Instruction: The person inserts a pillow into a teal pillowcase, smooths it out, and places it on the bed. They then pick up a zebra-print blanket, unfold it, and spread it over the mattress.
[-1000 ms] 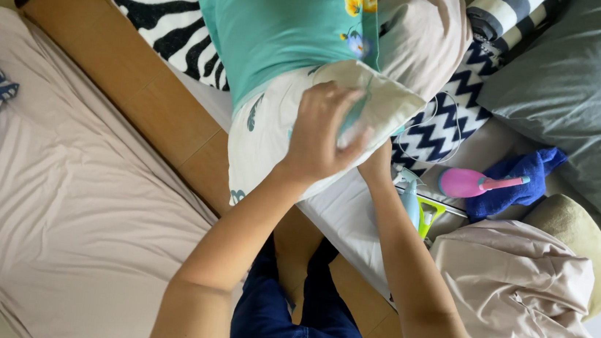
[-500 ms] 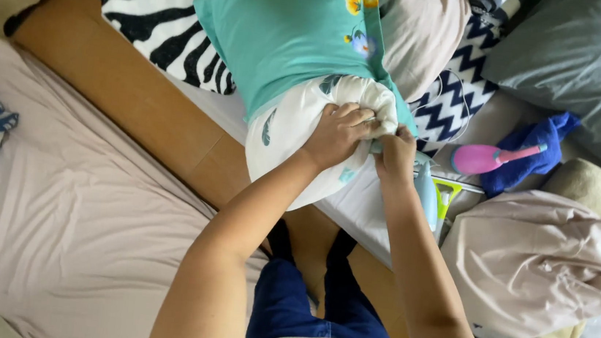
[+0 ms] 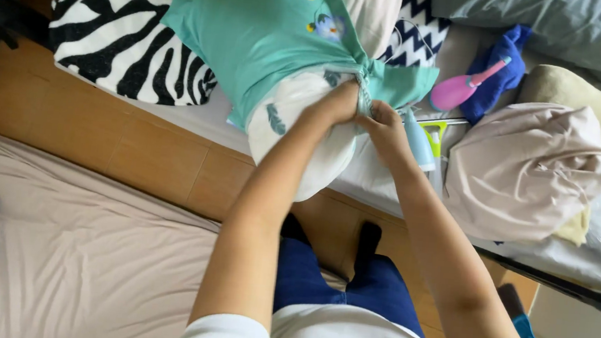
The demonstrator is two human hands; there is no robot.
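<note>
A white pillow (image 3: 297,128) with a feather print sticks out of a teal flowered pillowcase (image 3: 262,37), both lying on the bed's edge. My left hand (image 3: 336,103) pinches the bunched open edge of the pillowcase over the pillow's end. My right hand (image 3: 385,126) grips the same gathered teal fabric just to the right, the two hands touching. The pillow's lower end hangs over the mattress toward my legs.
A zebra-striped pillow (image 3: 119,30) lies left of the teal one. To the right are a beige bundle of cloth (image 3: 528,172), a pink brush (image 3: 459,89) on blue cloth (image 3: 501,63), a grey pillow (image 3: 571,30) and a pale blue bottle (image 3: 421,140). A beige mattress (image 3: 64,256) covers the wooden floor (image 3: 119,144).
The pillow has gone deeper into the teal pillowcase. Both hands came together and gathered the case's open edge over the pillow's end. The view shifted closer.
</note>
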